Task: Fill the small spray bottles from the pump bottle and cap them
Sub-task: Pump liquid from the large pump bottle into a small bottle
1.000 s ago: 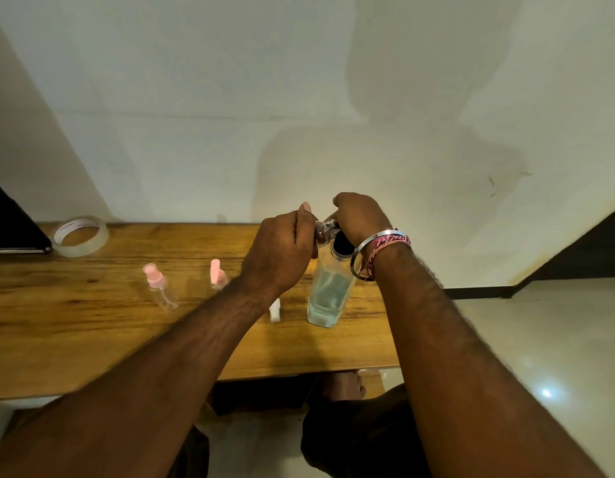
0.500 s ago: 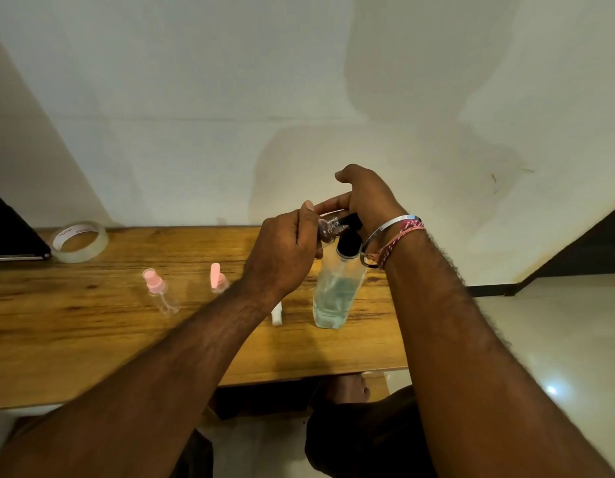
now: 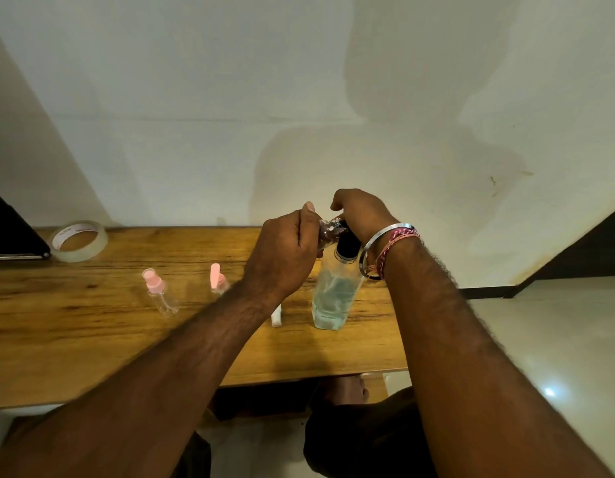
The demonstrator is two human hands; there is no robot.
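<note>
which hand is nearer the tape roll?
Left. The left hand holds a small bottle at the pump bottle, across the table from the tape roll; the right hand is farther right, atop the pump.

Single head cam, wide-angle, looks forward and down from above the person's forearms. Close over the wooden tabletop (image 3: 92,339), facing the white wall (image 3: 230,115) behind it. Floor (image 3: 558,339) visible at right. No second view to overlap.

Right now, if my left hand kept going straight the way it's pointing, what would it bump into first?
Your left hand holds a small clear bottle aimed rightward, at the pump bottle's black head. It would probably meet that head and your right hand on it first; depth is uncertain.
</note>
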